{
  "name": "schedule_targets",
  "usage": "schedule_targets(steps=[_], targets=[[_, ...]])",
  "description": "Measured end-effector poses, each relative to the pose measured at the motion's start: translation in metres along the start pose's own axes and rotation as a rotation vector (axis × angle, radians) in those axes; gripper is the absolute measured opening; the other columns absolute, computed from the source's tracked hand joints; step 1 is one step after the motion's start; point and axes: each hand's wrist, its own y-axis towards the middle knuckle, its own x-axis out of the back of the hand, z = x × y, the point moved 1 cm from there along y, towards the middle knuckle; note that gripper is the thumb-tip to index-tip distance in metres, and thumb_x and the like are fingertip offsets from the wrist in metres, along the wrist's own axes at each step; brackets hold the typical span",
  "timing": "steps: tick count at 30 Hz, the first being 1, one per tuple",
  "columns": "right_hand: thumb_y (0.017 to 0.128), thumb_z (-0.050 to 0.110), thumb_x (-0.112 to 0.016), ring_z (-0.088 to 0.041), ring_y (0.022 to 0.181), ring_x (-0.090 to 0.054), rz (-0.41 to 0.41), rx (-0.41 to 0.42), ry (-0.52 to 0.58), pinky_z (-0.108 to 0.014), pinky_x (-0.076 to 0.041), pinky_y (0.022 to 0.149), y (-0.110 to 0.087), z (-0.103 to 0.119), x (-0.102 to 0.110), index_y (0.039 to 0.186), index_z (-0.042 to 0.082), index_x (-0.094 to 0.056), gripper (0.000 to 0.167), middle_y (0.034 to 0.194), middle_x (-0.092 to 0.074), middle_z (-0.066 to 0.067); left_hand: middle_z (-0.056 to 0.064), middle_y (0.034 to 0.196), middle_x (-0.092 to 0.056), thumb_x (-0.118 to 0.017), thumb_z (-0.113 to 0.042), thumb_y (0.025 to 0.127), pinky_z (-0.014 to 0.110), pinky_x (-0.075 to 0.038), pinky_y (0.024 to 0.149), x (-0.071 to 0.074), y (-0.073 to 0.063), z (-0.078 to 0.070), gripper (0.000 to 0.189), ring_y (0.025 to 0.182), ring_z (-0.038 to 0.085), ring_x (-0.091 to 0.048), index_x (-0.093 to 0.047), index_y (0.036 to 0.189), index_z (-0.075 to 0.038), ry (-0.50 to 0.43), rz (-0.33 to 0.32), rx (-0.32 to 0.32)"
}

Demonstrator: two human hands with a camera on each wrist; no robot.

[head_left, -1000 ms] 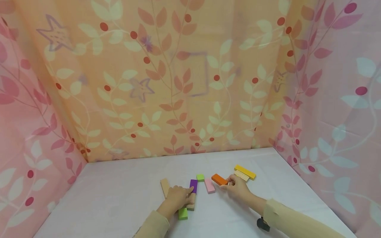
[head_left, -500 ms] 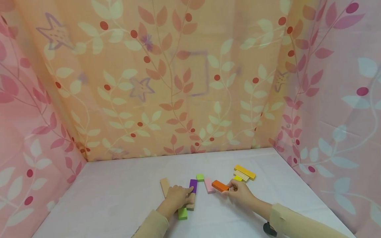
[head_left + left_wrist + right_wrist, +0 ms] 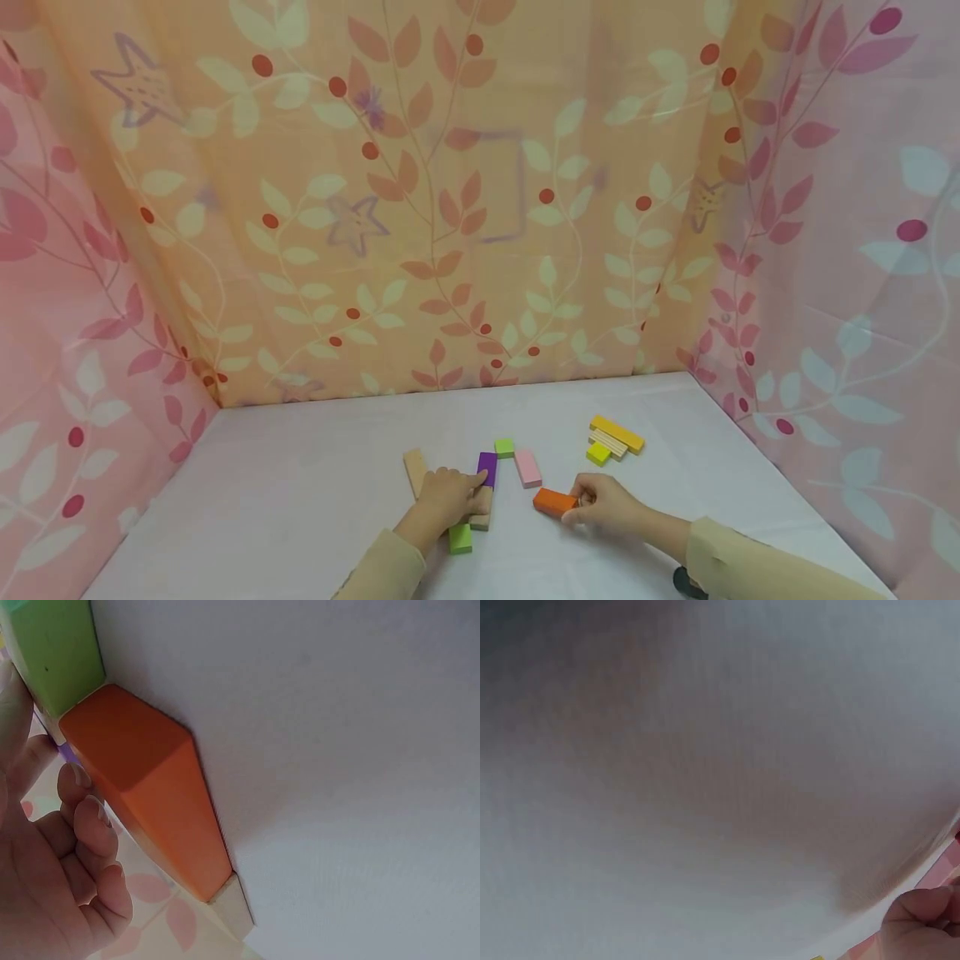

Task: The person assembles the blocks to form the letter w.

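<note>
My left hand [image 3: 447, 494] rests over a line of blocks, one fingertip on the purple block [image 3: 487, 468] and the thumb side beside a natural wood block [image 3: 482, 521]. In the left wrist view its other fingers curl beside an orange block [image 3: 161, 795], hidden under the hand in the head view. That block lies between a green block [image 3: 56, 656] and a wood block [image 3: 234, 907]. To the right, my right hand [image 3: 611, 504] pinches another orange block [image 3: 553, 502] by its right end, low over the table. The right wrist view catches only part of this hand [image 3: 926, 922].
Beyond the hands lie a small green block [image 3: 504, 448] and a pink block [image 3: 527, 468]. At the right are a yellow-orange bar [image 3: 617, 434], a ridged pale piece [image 3: 608, 443] and a small yellow block [image 3: 598, 453]. Patterned curtains [image 3: 450, 250] enclose the white table [image 3: 300, 483].
My right hand has drawn the orange block toward the body, from beside the pink block to nearer the front, uncovering the small yellow block. My left hand has kept its place.
</note>
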Motion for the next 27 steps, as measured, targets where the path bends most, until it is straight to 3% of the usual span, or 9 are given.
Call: schedule_targets(steps=[4, 8, 12, 17, 22, 24, 27], targets=[[0.077, 0.021, -0.083, -0.013, 0.064, -0.043, 0.071, -0.043, -0.075, -0.022, -0.033, 0.055, -0.001, 0.002, -0.002, 0.084, 0.009, -0.060, 0.028, 0.069, -0.048, 0.002, 0.008, 0.112, -0.069, -0.066, -0.048, 0.085, 0.041, -0.045, 0.077, -0.001, 0.000, 0.000, 0.054, 0.087, 0.026, -0.058, -0.060, 0.134, -0.026, 0.003, -0.002, 0.000], [0.075, 0.017, -0.085, -0.013, 0.066, -0.044, 0.202, -0.070, -0.108, -0.023, -0.033, 0.056, 0.002, 0.007, 0.004, 0.086, 0.011, -0.060, 0.028, 0.071, -0.049, 0.001, 0.008, 0.111, -0.069, -0.065, -0.048, 0.085, 0.041, -0.046, 0.077, 0.000, 0.000, 0.000, 0.054, 0.089, 0.026, -0.059, -0.060, 0.135, -0.026, 0.010, -0.003, -0.002], [0.078, 0.010, -0.080, -0.012, 0.063, -0.045, 0.308, -0.046, -0.091, -0.021, -0.035, 0.055, 0.011, 0.005, 0.014, 0.102, 0.013, -0.062, 0.030, 0.072, -0.051, 0.001, 0.008, 0.111, -0.069, -0.066, -0.048, 0.085, 0.042, -0.047, 0.078, 0.000, 0.000, 0.000, 0.055, 0.089, 0.027, -0.059, -0.060, 0.134, -0.026, 0.004, -0.002, -0.008], [0.085, 0.012, -0.076, -0.010, 0.065, -0.044, 0.392, -0.008, -0.065, -0.020, -0.035, 0.058, 0.025, 0.000, 0.022, 0.130, 0.013, -0.060, 0.049, 0.075, -0.049, 0.002, 0.007, 0.112, -0.069, -0.066, -0.048, 0.085, 0.043, -0.047, 0.080, -0.002, 0.001, 0.002, 0.055, 0.092, 0.027, -0.060, -0.060, 0.134, -0.024, -0.012, 0.011, -0.006], [0.087, 0.015, -0.074, -0.009, 0.066, -0.044, 0.514, 0.028, -0.108, -0.019, -0.035, 0.060, 0.035, 0.003, 0.022, 0.141, 0.016, -0.053, 0.058, 0.074, -0.049, 0.004, 0.007, 0.113, -0.069, -0.066, -0.047, 0.086, 0.044, -0.047, 0.081, -0.003, 0.003, 0.003, 0.054, 0.092, 0.028, -0.059, -0.060, 0.135, -0.025, -0.014, 0.021, -0.001], [0.087, 0.013, -0.074, -0.009, 0.064, -0.043, 0.528, 0.020, -0.118, -0.019, -0.035, 0.060, 0.037, 0.004, 0.021, 0.140, 0.016, -0.054, 0.057, 0.073, -0.048, 0.004, 0.007, 0.114, -0.069, -0.065, -0.047, 0.087, 0.044, -0.047, 0.081, -0.004, 0.004, 0.003, 0.054, 0.092, 0.027, -0.059, -0.060, 0.135, -0.025, -0.012, 0.024, 0.002], [0.085, 0.013, -0.075, -0.011, 0.065, -0.044, 0.489, -0.020, -0.131, -0.021, -0.035, 0.060, 0.038, 0.004, 0.019, 0.138, 0.020, -0.058, 0.056, 0.073, -0.048, 0.003, 0.007, 0.113, -0.069, -0.066, -0.047, 0.087, 0.043, -0.047, 0.080, -0.003, 0.005, 0.002, 0.053, 0.090, 0.026, -0.059, -0.060, 0.135, -0.025, -0.014, 0.023, 0.004]])
